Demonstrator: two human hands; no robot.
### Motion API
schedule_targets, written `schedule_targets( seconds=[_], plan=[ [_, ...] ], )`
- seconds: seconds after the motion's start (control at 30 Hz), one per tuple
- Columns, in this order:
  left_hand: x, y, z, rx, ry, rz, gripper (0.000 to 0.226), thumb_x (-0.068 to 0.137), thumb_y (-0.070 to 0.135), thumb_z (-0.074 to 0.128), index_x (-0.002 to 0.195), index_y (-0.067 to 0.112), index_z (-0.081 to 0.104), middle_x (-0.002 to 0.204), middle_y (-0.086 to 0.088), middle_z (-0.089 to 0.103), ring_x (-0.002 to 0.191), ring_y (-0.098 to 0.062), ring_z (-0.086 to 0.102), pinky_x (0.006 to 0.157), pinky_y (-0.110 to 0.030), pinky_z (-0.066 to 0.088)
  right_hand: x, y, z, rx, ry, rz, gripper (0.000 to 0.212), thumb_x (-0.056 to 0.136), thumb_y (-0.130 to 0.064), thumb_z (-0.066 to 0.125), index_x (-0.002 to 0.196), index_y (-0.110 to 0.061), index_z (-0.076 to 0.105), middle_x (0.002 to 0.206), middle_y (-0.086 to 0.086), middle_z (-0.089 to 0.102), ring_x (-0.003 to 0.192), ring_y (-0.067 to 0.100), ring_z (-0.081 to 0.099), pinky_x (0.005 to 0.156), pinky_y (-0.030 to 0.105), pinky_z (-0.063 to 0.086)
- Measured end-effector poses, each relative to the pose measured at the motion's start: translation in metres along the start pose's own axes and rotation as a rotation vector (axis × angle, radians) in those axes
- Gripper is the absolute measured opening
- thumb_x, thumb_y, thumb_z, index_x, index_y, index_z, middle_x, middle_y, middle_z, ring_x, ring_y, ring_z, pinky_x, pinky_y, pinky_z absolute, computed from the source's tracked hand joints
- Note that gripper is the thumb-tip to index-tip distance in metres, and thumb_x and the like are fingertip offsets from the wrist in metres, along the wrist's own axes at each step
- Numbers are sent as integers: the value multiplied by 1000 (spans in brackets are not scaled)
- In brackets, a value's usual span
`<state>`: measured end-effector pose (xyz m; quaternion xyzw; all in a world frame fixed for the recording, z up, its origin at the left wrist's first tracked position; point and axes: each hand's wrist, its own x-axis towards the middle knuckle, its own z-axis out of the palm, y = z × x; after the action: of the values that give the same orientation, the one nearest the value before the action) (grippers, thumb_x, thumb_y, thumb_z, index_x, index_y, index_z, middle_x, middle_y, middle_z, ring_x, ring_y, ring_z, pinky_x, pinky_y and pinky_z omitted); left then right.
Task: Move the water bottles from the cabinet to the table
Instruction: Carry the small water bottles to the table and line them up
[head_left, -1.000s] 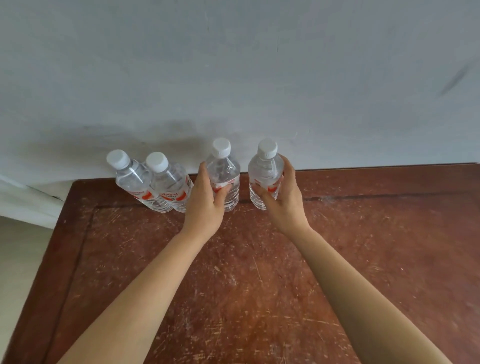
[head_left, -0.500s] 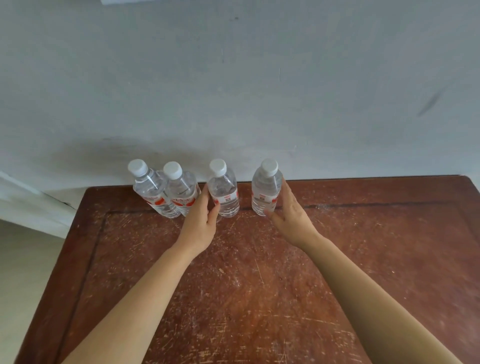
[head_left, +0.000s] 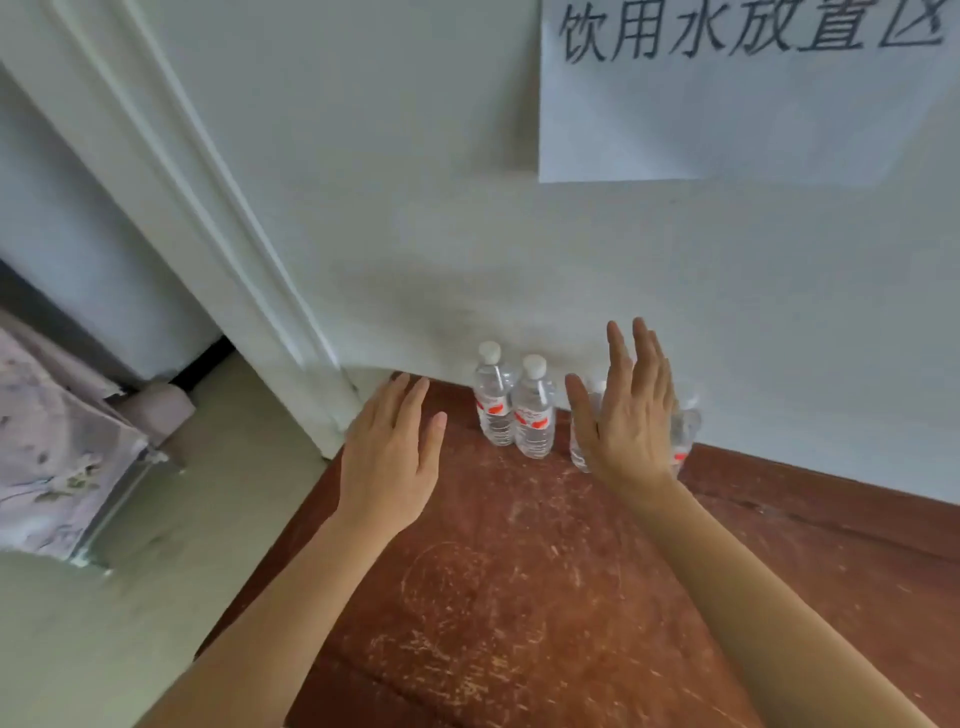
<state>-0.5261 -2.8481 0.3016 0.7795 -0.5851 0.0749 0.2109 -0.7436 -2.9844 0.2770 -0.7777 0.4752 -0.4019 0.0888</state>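
Four water bottles (head_left: 534, 410) by the wall (head_left: 415, 234), two behind the spread right hand (head_left: 631, 421), left hand (head_left: 389, 457) likewise

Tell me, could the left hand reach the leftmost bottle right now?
Probably yes. The left hand is open, just beside the leftmost bottle, with only bare table between them.

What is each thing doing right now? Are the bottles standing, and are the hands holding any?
Left hand, open, holding nothing.
Right hand, open, holding nothing.
Leftmost bottle, upright, capped, on the table.
Second bottle, upright, capped.
Third bottle, upright, partly hidden behind a hand.
Fourth bottle, upright, partly hidden too.
Paper sign, flat on the wall.
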Motion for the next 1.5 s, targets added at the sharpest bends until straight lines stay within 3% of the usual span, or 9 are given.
schedule_targets(
  seconds=[0.13, 0.4, 0.47, 0.6, 0.67, 0.87, 1.0, 1.27, 1.5],
  plan=[
    [-44, -61, -85, 203, 130, -151, 55, 105, 44, 33, 145, 10, 48, 154, -20, 40, 147, -38, 29, 114, -62, 32, 1, -104, 22, 28, -107, -226, 65, 106, -54, 34, 159, -17, 29, 166, 18, 22, 153, 40, 20, 122, 62, 17],
    [-225, -197, -286, 466, 446, -513, 56, 103, 47, 31, 147, 15, 45, 158, -20, 34, 149, -38, 24, 116, -62, 25, -56, -370, 34, 236, -130, -673, 62, 106, -53, 36, 155, -15, 38, 163, 18, 30, 151, 41, 26, 122, 63, 18],
    [-314, -236, -342, 551, 501, -640, 58, 104, 48, 31, 147, 13, 45, 158, -22, 33, 149, -39, 24, 117, -62, 24, -103, -462, 37, 321, -95, -786, 61, 106, -54, 36, 152, -14, 44, 161, 19, 35, 149, 41, 31, 121, 63, 18],
    [-438, -279, -413, 681, 525, -772, 59, 104, 47, 33, 147, 9, 46, 158, -24, 31, 150, -40, 22, 117, -63, 23, -183, -579, 52, 414, -123, -914, 60, 105, -54, 36, 151, -15, 44, 160, 17, 36, 147, 41, 33, 121, 60, 17],
    [-509, -297, -445, 732, 528, -889, 62, 104, 49, 29, 150, 9, 42, 160, -23, 27, 151, -39, 18, 118, -63, 21, -246, -649, 58, 480, -197, -985, 61, 105, -55, 34, 152, -17, 43, 162, 16, 34, 149, 40, 31, 122, 60, 15],
    [-680, -329, -511, 862, 547, -1197, 69, 101, 56, 30, 154, 13, 34, 163, -22, 20, 153, -39, 13, 119, -61, 17, -428, -811, 59, 693, -316, -1280, 60, 105, -53, 38, 154, -17, 42, 165, 15, 28, 149, 39, 31, 121, 61, 19],
    [-758, -352, -536, 910, 553, -1373, 73, 98, 59, 34, 157, 17, 26, 166, -18, 14, 153, -37, 10, 120, -59, 15, -516, -891, 76, 774, -401, -1423, 65, 103, -50, 44, 158, -17, 35, 168, 17, 17, 153, 40, 21, 123, 61, 14],
    [-837, -447, -609, 1084, 619, -1565, 68, 102, 56, 32, 157, 17, 25, 166, -17, 14, 154, -37, 9, 119, -62, 17, -620, -1071, 120, 1041, -508, -1504, 67, 103, -50, 46, 159, -15, 31, 166, 21, 18, 152, 41, 21, 123, 62, 15],
    [-902, -507, -661, 1167, 598, -1772, 66, 102, 56, 31, 157, 21, 22, 167, -14, 10, 155, -33, 5, 121, -58, 11, -709, -1228, 135, 1190, -630, -1700, 69, 104, -54, 40, 159, -14, 30, 167, 22, 16, 152, 41, 21, 120, 64, 19]
  ],
)
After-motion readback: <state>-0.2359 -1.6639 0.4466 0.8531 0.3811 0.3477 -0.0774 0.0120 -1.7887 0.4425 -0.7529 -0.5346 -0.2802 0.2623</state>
